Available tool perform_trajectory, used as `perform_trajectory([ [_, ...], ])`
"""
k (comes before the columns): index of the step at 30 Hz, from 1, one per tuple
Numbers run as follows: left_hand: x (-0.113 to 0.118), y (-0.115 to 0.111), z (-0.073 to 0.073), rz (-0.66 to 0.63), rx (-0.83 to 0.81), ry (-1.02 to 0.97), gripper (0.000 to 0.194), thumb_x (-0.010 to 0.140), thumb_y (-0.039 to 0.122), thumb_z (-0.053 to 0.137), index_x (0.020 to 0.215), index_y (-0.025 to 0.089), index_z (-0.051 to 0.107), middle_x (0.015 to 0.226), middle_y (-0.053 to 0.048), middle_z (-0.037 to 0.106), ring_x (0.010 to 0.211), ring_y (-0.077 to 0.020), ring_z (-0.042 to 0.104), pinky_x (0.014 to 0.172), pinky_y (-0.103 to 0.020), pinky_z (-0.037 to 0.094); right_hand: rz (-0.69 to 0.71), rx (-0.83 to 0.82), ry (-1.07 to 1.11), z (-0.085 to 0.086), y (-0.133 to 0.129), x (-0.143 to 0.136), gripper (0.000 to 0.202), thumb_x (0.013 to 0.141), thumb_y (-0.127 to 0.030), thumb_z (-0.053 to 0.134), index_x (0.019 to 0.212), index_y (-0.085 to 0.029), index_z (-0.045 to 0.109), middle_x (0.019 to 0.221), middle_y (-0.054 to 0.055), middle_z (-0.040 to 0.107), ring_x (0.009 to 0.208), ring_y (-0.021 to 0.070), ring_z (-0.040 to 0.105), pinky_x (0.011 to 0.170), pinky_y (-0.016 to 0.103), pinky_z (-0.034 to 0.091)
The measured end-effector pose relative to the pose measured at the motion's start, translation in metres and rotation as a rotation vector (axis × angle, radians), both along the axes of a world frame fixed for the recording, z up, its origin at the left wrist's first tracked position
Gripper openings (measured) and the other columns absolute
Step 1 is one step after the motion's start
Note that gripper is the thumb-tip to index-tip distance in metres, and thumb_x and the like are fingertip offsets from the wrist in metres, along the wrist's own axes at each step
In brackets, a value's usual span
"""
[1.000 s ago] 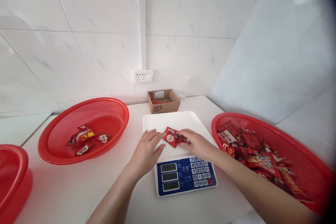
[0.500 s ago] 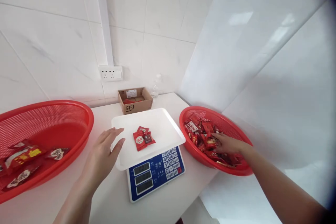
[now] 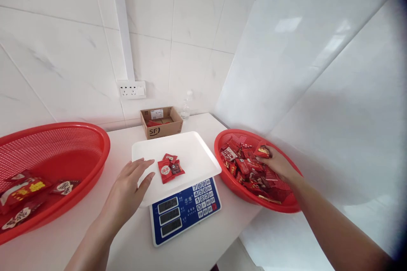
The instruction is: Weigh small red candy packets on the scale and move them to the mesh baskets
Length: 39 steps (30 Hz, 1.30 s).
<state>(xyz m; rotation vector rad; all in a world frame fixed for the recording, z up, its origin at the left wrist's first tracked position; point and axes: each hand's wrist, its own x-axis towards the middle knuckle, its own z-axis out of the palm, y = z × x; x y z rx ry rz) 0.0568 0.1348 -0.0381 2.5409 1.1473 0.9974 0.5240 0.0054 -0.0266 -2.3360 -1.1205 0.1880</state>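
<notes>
My right hand (image 3: 278, 165) is above the right red basket (image 3: 233, 181), its fingers closed on a small red and gold snack packet (image 3: 263, 151). Many red wrapped packets (image 3: 246, 167) lie in that basket beneath it. My left hand (image 3: 129, 190) hovers at the left edge of the scale's white tray (image 3: 190, 148), fingers apart and holding nothing. A few small red packets (image 3: 170, 168) rest together on the tray. Below it shows the scale's blue panel (image 3: 186, 209) with number keys and lit displays.
At the left stands another red basket (image 3: 103, 152) with several larger red packets (image 3: 25, 190). Behind the scale are an open cardboard box (image 3: 168, 128) with red items inside and a clear bottle (image 3: 187, 105). A socket (image 3: 132, 89) is on the tiled wall.
My right hand has risen from among the packets and now holds one up, its gold print showing. My left hand has shifted slightly over the tray's edge. The view has moved a little.
</notes>
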Motion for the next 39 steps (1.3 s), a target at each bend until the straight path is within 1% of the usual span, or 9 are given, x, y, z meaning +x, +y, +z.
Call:
perform_trajectory([
  [4,0.0,0.0,0.002,0.008,-0.011,-0.007,0.038,0.095,0.046,0.039,0.118,0.025,0.06,0.118,-0.008,0.065,0.115,-0.0268,0.057,0.088,-0.04,0.051,-0.053,0.029,0.028,0.002,0.007,-0.007,0.067,0.074,-0.039,0.061,0.135,-0.02,0.04,0.124,0.011,0.062,0.108,0.0271,0.06,0.091,0.039,0.045],
  [9,-0.001,0.0,0.001,0.016,0.007,-0.011,0.038,0.094,0.046,0.039,0.118,0.024,0.06,0.117,-0.008,0.065,0.113,-0.0272,0.058,0.084,-0.038,0.053,-0.142,0.012,0.052,0.008,0.011,-0.015,0.09,0.076,-0.05,0.058,0.148,-0.016,0.016,0.094,0.009,0.071,0.079,0.0263,0.068,0.081,0.041,0.048],
  [14,0.0,0.002,-0.002,0.001,-0.003,-0.011,0.036,0.094,0.044,0.04,0.119,0.025,0.059,0.118,-0.008,0.065,0.118,-0.0273,0.056,0.089,-0.041,0.051,-0.199,0.057,-0.004,0.026,0.014,-0.025,0.08,0.083,-0.052,0.048,0.147,-0.011,0.021,0.083,0.008,0.07,0.082,0.0284,0.067,0.087,0.043,0.045],
  [17,0.001,0.0,-0.002,-0.007,0.0,-0.012,0.035,0.094,0.042,0.041,0.117,0.024,0.059,0.117,-0.008,0.066,0.117,-0.0276,0.056,0.095,-0.045,0.048,-0.183,0.162,0.011,0.04,0.021,-0.047,0.073,0.084,-0.05,0.047,0.145,-0.015,0.025,0.09,0.01,0.069,0.082,0.0281,0.067,0.087,0.043,0.045],
  [22,0.005,-0.007,0.006,-0.036,0.003,0.042,0.031,0.094,0.032,0.043,0.119,0.022,0.058,0.118,-0.009,0.066,0.117,-0.0279,0.056,0.1,-0.05,0.042,0.048,0.402,0.173,0.049,0.05,-0.119,0.078,0.08,-0.05,0.056,0.145,-0.021,0.024,0.095,0.009,0.067,0.069,0.0234,0.066,0.074,0.039,0.052],
  [25,0.005,-0.01,0.009,-0.049,-0.018,0.061,0.03,0.094,0.028,0.045,0.12,0.021,0.057,0.119,-0.009,0.065,0.119,-0.0278,0.054,0.101,-0.052,0.041,0.284,0.464,0.291,0.04,0.072,-0.168,0.083,0.078,-0.049,0.059,0.146,-0.022,0.02,0.09,0.005,0.064,0.063,0.0192,0.063,0.064,0.036,0.054],
  [28,0.004,-0.011,0.01,-0.055,-0.031,0.06,0.03,0.093,0.025,0.046,0.12,0.021,0.057,0.119,-0.009,0.065,0.119,-0.028,0.054,0.101,-0.053,0.042,0.469,0.409,0.392,0.027,0.09,-0.201,0.079,0.078,-0.048,0.059,0.145,-0.025,0.023,0.091,0.003,0.062,0.065,0.0176,0.063,0.053,0.032,0.054],
  [35,0.004,-0.014,0.015,-0.049,-0.039,0.054,0.028,0.091,0.022,0.05,0.119,0.023,0.057,0.118,-0.008,0.065,0.119,-0.0282,0.054,0.101,-0.053,0.041,0.538,0.408,0.4,0.021,0.12,-0.223,0.071,0.081,-0.05,0.054,0.142,-0.025,0.028,0.103,0.007,0.062,0.076,0.0197,0.063,0.052,0.031,0.055],
  [39,0.005,-0.014,0.014,-0.053,-0.029,0.047,0.027,0.091,0.021,0.051,0.117,0.023,0.057,0.116,-0.007,0.066,0.118,-0.0273,0.056,0.1,-0.052,0.043,0.582,0.39,0.494,0.022,0.135,-0.233,0.072,0.083,-0.052,0.049,0.145,-0.024,0.023,0.122,0.013,0.056,0.097,0.0234,0.063,0.074,0.04,0.057],
])
